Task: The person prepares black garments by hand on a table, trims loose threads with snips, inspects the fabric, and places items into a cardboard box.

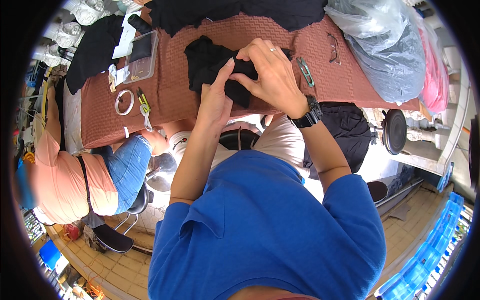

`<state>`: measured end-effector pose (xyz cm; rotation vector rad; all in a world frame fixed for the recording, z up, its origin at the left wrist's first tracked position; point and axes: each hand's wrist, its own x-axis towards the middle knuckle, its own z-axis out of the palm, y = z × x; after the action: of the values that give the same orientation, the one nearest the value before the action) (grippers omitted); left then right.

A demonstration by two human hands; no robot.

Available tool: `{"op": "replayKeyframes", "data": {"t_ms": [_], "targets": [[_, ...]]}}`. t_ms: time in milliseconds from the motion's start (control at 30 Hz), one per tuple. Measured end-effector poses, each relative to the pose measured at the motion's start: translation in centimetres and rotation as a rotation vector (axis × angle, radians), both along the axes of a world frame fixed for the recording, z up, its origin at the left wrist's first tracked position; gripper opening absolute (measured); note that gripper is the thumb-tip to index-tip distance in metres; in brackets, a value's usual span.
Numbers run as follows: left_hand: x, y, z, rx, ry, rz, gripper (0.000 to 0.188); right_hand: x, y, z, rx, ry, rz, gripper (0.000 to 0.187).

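A piece of black cloth (202,62) lies bunched on the brown-covered table in front of me. My left hand (218,97) grips its near edge, thumb pointing up and the other fingers curled out of sight. My right hand (274,75), with a ring and a black wristwatch, bends over the cloth from the right. Its thumb and fingers pinch the fabric close to my left thumb. Anything small between the fingertips is too fine to make out. Just right of my right hand lie green-handled thread snips (305,71).
Eyeglasses (334,49) and big plastic bags (385,55) are at the right. To the left are a clear plastic box (154,56), a white tape roll (124,102) and yellow-green snips (143,101). More black cloth (240,9) covers the far edge. A person (85,185) sits at my left.
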<state>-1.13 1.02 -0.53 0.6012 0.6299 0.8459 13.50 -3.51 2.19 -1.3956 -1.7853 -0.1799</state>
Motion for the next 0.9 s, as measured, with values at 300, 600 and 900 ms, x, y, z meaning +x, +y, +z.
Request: {"op": "replayKeyframes", "data": {"t_ms": [300, 600, 900], "targets": [[-0.2, 0.3, 0.2, 0.007, 0.004, 0.01, 0.026, 1.8, 1.3, -0.1, -0.421, 0.513, 0.266, 0.025], [0.5, 0.2, -1.2, 0.18, 0.121, 0.143, 0.027, 3.6, 4.6, -0.8, -0.424, 0.563, 0.347, 0.017], [0.0, 1.8, -4.5, 0.187, 0.193, 0.174, 0.03, 13.6, 8.1, 10.3, -0.044, 1.167, 0.474, 0.011]]}}
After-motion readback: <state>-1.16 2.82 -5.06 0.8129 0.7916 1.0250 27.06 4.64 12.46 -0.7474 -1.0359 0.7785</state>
